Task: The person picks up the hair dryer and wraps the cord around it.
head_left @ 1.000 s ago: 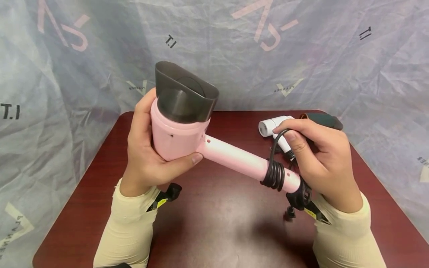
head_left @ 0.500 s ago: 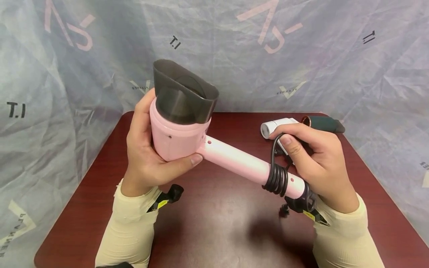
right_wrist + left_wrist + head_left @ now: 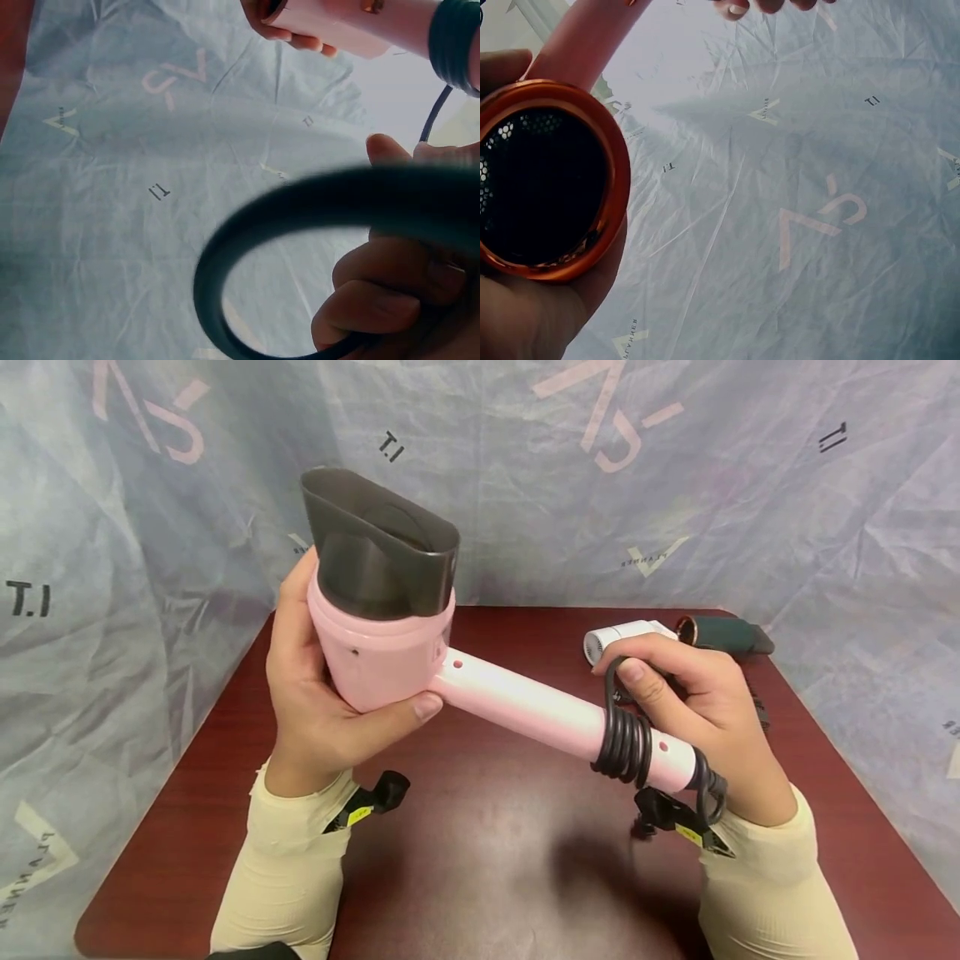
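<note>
A pink hair dryer (image 3: 375,660) with a dark translucent nozzle (image 3: 382,547) is held up above the table, nozzle pointing upward. My left hand (image 3: 307,693) grips its barrel, thumb across the near side by the handle joint. In the left wrist view the dryer's round rear grille (image 3: 547,187) shows an orange rim. Several turns of black power cord (image 3: 624,743) wrap the lower handle. My right hand (image 3: 697,718) pinches a stretch of this cord between thumb and forefinger, beside the handle's end. A loop of cord (image 3: 214,285) hangs close to the right wrist camera.
A white hair dryer (image 3: 622,637) and a dark green hair dryer (image 3: 727,637) lie at the back right of the reddish-brown table (image 3: 450,877). The right hand partly hides the white one. A grey printed cloth (image 3: 480,460) hangs behind the table.
The pink dryer and my left hand have shifted slightly up and left. My right hand has moved a little left, still pinching the cord.
</note>
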`<state>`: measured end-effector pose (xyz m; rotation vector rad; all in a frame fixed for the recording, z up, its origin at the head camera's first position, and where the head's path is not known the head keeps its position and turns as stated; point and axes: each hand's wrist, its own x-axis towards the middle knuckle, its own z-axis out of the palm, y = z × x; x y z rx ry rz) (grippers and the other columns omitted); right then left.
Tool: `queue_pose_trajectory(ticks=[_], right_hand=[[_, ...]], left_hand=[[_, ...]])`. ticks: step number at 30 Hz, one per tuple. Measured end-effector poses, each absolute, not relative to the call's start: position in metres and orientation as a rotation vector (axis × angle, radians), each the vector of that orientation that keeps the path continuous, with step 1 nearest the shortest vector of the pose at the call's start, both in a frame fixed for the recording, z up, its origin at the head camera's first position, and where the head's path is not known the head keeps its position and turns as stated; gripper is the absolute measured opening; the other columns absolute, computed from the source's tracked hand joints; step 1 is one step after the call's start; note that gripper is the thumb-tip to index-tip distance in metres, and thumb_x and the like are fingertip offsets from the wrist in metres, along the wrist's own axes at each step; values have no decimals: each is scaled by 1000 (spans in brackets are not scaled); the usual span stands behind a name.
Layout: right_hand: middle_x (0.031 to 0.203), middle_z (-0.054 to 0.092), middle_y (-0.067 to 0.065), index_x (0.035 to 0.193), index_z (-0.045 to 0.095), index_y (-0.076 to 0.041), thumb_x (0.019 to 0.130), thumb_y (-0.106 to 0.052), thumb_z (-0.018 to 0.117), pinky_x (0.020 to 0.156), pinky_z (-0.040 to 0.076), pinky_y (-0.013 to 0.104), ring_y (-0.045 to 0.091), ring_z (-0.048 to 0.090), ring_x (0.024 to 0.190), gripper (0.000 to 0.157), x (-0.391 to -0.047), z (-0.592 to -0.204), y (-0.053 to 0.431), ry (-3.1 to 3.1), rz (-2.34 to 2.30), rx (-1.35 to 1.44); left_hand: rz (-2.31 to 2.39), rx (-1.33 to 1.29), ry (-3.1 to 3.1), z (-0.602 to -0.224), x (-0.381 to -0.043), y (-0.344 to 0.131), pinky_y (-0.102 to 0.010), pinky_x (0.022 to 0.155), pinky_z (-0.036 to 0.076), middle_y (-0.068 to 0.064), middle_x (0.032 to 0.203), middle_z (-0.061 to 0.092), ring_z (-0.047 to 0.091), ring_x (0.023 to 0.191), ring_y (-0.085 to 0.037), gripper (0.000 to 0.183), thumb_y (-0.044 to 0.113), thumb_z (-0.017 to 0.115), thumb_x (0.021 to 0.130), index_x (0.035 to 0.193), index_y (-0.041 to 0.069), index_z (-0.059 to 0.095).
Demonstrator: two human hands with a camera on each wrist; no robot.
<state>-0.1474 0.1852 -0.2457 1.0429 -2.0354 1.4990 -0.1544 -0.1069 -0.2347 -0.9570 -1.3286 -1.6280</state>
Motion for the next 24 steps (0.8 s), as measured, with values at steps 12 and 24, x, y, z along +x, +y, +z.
queue_pose_trajectory(ticks=[12,24], right_hand=[[83,63,0,100,72,1,100,4,56,65,42,23,11,54,75,17,-152,-250,182,-2038,1330,1057],[79,61,-8,104,72,-7,100,-7,58,71,41,20,3,53,76,14,-158,-257,179,-2081,1096,972]], left_hand=[[-1669,-881,-1175,-227,-153,-104,-49,103,50,-24,123,63,60,108,-43,96,14,95,54,134,-13,49],[-1714,-843,-1072,-223,-154,-103,-50,96,52,-26,120,60,57,104,-45,98,14,96,52,133,-13,48]])
